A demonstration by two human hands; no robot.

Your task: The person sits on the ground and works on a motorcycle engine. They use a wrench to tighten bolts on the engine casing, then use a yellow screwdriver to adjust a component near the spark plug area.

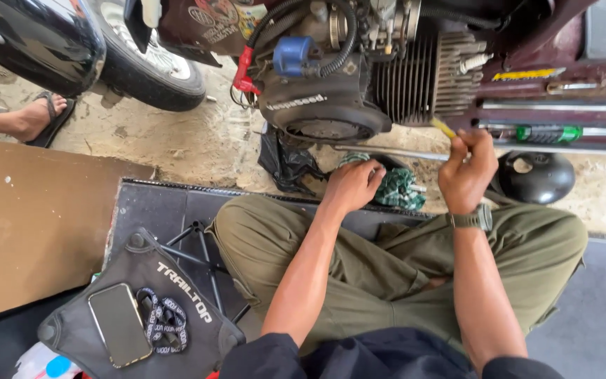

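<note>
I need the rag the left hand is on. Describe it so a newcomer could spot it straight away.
Start at the finned engine at the top centre and drop to the ground beneath it. There the left hand rests on a crumpled green-and-white cloth. The black plastic bag beside it is plain; only the cloth is patterned.

**Count of things in view**

Two hands of the person: the left hand and the right hand. One wristwatch. One yellow-handled tool. One green patterned cloth. One engine with one blue part. One green-handled screwdriver. One black round cover. One black plastic bag. One tyre. One phone, one lanyard, one folding stool. One sandalled foot of another person. One brown board.
</note>
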